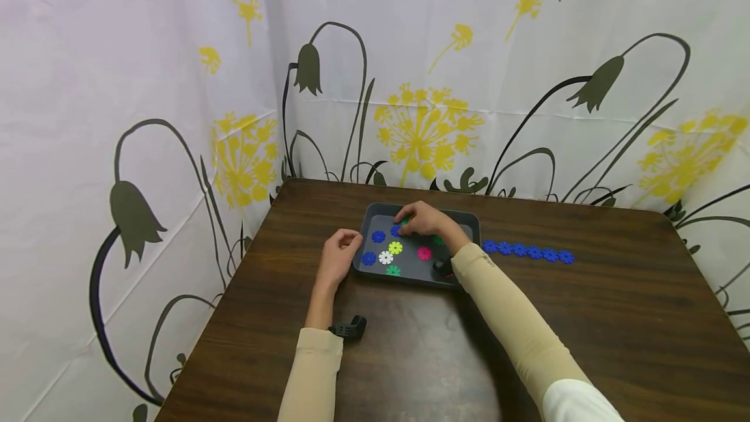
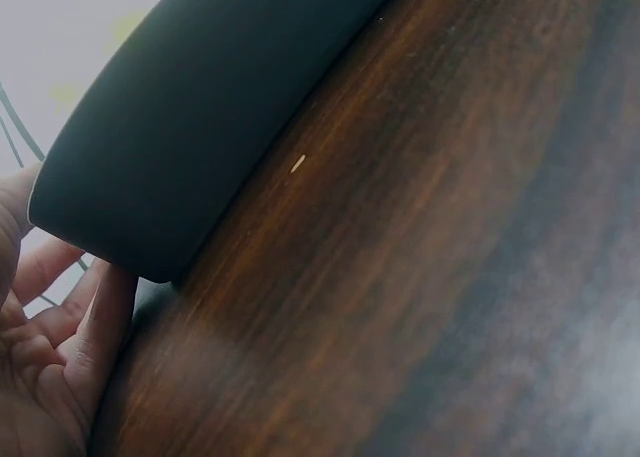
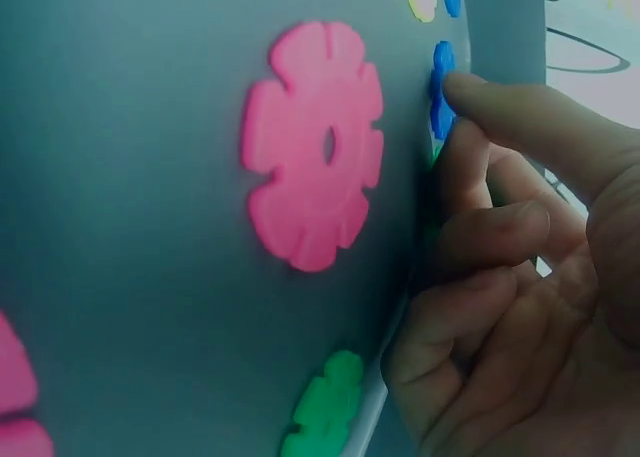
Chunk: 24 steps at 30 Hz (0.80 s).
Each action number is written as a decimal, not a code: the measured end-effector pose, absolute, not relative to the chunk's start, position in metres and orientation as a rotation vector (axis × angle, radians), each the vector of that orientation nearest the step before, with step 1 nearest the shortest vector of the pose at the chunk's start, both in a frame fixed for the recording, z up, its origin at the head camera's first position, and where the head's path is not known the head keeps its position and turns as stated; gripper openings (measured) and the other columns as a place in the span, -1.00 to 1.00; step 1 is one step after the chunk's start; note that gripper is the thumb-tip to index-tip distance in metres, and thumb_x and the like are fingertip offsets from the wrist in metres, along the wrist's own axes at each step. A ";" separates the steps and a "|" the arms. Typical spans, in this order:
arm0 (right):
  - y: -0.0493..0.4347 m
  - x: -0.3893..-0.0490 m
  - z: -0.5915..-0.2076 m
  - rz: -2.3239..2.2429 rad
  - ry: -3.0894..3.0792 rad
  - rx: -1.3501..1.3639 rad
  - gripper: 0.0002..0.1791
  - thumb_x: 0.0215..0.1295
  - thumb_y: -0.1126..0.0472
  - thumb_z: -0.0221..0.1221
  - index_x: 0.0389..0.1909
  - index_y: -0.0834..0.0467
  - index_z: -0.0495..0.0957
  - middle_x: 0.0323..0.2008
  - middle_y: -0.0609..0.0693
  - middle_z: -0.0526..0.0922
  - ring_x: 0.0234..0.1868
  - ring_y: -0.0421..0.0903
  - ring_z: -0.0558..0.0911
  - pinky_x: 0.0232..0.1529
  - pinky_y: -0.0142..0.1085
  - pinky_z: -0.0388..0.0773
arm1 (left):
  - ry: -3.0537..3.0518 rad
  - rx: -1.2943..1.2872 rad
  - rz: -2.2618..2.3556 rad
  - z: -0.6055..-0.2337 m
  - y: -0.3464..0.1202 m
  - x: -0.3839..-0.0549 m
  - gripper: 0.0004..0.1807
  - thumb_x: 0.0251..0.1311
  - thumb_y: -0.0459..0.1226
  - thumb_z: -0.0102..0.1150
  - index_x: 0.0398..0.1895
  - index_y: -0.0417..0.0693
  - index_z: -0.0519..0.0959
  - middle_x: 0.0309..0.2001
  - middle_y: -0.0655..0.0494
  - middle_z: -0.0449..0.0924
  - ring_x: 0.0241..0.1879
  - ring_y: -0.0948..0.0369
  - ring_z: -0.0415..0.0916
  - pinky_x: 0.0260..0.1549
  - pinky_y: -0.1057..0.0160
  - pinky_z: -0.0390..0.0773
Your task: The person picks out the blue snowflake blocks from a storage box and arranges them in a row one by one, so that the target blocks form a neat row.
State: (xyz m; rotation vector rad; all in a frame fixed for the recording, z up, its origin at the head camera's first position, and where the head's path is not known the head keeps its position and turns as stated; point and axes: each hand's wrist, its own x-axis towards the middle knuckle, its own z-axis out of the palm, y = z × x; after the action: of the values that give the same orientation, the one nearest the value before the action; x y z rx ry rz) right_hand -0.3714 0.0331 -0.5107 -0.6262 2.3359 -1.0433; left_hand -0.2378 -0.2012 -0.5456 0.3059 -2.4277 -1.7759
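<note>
A dark grey tray [image 1: 418, 271] holds loose flower-shaped plastic discs. My left hand [image 1: 340, 256] grips the tray's left end, with the thumb near the rim and fingers against the outer wall in the left wrist view. Reaching over the tray, my right hand [image 1: 423, 219] has its thumb and index finger pinched at a blue flower disc [image 3: 441, 92] near the far wall. Around it lie a yellow disc [image 1: 395, 248], a white disc [image 1: 385, 257], a pink disc [image 1: 424, 253], a green disc [image 1: 393, 271] and other blue discs. The right forearm hides part of the tray.
To the right of the tray, several blue flower discs [image 1: 519, 250] lie in a row on the brown wooden table [image 1: 615, 305]. A white curtain [image 1: 498, 83] with a flower print hangs behind the table and along its left side.
</note>
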 end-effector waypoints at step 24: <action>0.030 -0.361 -0.507 -1.116 2.427 -0.547 -0.90 0.48 0.34 0.26 -0.22 0.28 0.72 -0.13 0.13 0.79 -0.27 -0.13 0.56 -0.23 -0.32 0.45 | -2.428 0.347 -1.789 -0.545 -0.200 -0.239 -0.72 0.51 -0.16 0.29 0.11 -0.14 0.69 0.05 -0.12 0.71 0.04 0.06 0.59 -0.02 0.22 0.49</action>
State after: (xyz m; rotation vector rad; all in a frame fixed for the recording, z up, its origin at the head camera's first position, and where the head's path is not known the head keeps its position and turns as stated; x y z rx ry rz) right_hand -0.3605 0.0296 -0.5074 -0.5470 2.4269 -1.1161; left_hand -0.2386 -0.1996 -0.5452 0.3472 -2.4277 -1.7892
